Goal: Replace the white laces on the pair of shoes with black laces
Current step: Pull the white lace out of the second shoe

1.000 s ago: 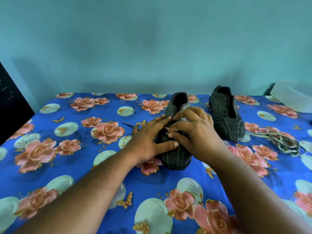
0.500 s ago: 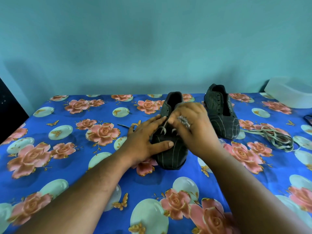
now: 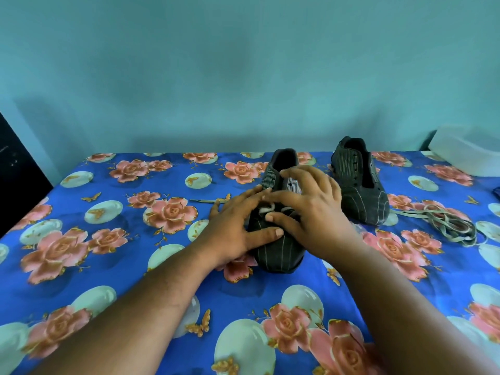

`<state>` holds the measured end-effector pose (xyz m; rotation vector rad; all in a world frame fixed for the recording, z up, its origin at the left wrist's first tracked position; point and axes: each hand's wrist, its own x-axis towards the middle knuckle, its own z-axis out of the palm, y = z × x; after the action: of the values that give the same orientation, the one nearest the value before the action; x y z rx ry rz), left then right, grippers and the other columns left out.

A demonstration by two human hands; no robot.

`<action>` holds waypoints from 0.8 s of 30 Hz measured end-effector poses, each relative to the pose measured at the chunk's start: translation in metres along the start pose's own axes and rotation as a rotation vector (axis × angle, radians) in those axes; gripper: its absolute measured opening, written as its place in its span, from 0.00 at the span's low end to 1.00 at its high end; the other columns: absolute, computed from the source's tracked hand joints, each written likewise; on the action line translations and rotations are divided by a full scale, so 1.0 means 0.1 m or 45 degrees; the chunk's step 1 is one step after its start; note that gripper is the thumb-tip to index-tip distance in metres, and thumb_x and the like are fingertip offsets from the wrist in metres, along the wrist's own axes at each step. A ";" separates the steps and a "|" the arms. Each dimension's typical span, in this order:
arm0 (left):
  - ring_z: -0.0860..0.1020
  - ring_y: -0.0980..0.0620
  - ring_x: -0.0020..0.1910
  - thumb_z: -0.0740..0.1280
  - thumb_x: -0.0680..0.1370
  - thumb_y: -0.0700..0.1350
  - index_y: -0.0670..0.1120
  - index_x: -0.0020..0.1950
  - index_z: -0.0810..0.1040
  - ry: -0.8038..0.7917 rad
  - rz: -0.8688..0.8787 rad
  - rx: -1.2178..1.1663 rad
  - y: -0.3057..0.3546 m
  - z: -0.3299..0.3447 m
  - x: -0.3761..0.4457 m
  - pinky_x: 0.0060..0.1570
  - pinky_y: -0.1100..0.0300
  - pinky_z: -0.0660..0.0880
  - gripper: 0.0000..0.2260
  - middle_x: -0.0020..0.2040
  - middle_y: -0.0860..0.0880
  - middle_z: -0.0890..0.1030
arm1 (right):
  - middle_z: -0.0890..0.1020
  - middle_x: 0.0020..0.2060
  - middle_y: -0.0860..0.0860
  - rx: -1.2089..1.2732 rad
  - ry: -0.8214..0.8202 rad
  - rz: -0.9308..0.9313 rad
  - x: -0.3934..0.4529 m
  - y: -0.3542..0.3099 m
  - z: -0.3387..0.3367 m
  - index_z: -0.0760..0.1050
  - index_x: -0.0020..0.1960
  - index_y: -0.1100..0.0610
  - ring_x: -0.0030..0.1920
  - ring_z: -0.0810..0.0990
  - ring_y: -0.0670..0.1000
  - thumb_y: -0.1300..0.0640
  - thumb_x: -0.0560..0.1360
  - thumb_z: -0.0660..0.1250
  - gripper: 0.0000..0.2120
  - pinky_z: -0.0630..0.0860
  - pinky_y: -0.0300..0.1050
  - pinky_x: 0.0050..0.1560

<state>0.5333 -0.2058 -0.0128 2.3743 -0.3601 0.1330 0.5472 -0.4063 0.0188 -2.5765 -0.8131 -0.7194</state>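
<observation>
Nearest, two forearms over the floral cloth [image 3: 81, 201], meeting at the near shoe [image 3: 276, 250]. Left hand [image 3: 238, 226] laid on the shoe's left flank, fingers straight, thumb pressed across the vamp, steadying and gripping nothing. Right hand [image 3: 311, 209] on top of the shoe, fingers spread and bent over the eyelet rows, thumb tip down beside a small loop of white lace [image 3: 266, 209]; cannot tell whether any finger really pinches that loop, since most of it is hidden under the hand. Lace threaded only low on the shoe, it seems, upper eyelets bare, one free end [image 3: 205, 201] lying on the cloth just left of the left hand. By judgement, the step in hand: pulling the white lace out of this shoe, nearly done. Next move probably needing a fingertip hooked under the last crossing and a pull toward the free end, with the left hand holding the shoe down so it does not slide. Farther right of the grip, the second shoe [image 3: 359, 185], standing apart, eyelets empty. Beside it, well right, a loose lace pile [image 3: 446, 220], pale grey-green, not clearly black.
</observation>
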 end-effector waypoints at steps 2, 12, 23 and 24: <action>0.57 0.58 0.80 0.61 0.67 0.78 0.69 0.78 0.57 -0.005 -0.006 -0.002 0.01 0.00 -0.01 0.78 0.38 0.46 0.41 0.81 0.64 0.58 | 0.76 0.64 0.47 0.022 0.025 -0.036 0.00 0.00 0.04 0.82 0.52 0.40 0.73 0.67 0.58 0.36 0.76 0.65 0.13 0.63 0.67 0.68; 0.55 0.59 0.80 0.62 0.66 0.77 0.71 0.77 0.58 -0.014 -0.020 -0.035 0.01 0.00 -0.02 0.78 0.38 0.43 0.40 0.80 0.65 0.58 | 0.80 0.47 0.45 0.808 0.753 0.517 0.12 0.10 -0.26 0.78 0.45 0.44 0.51 0.79 0.49 0.49 0.79 0.68 0.04 0.76 0.50 0.55; 0.57 0.59 0.79 0.61 0.67 0.77 0.69 0.78 0.58 -0.006 -0.007 -0.015 0.01 0.00 -0.01 0.77 0.36 0.45 0.40 0.81 0.63 0.58 | 0.71 0.71 0.47 0.057 0.056 0.055 0.01 -0.02 -0.05 0.79 0.61 0.38 0.76 0.61 0.56 0.33 0.74 0.64 0.19 0.58 0.63 0.72; 0.57 0.59 0.79 0.61 0.67 0.77 0.70 0.77 0.58 -0.007 -0.006 -0.016 0.01 -0.01 -0.01 0.77 0.36 0.45 0.40 0.81 0.63 0.58 | 0.73 0.69 0.46 0.039 0.017 0.031 0.00 -0.03 0.00 0.81 0.57 0.38 0.75 0.62 0.56 0.34 0.74 0.63 0.16 0.59 0.66 0.71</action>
<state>0.5318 -0.2056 -0.0121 2.3635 -0.3570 0.1222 0.5455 -0.4045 0.0194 -2.5475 -0.7809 -0.7105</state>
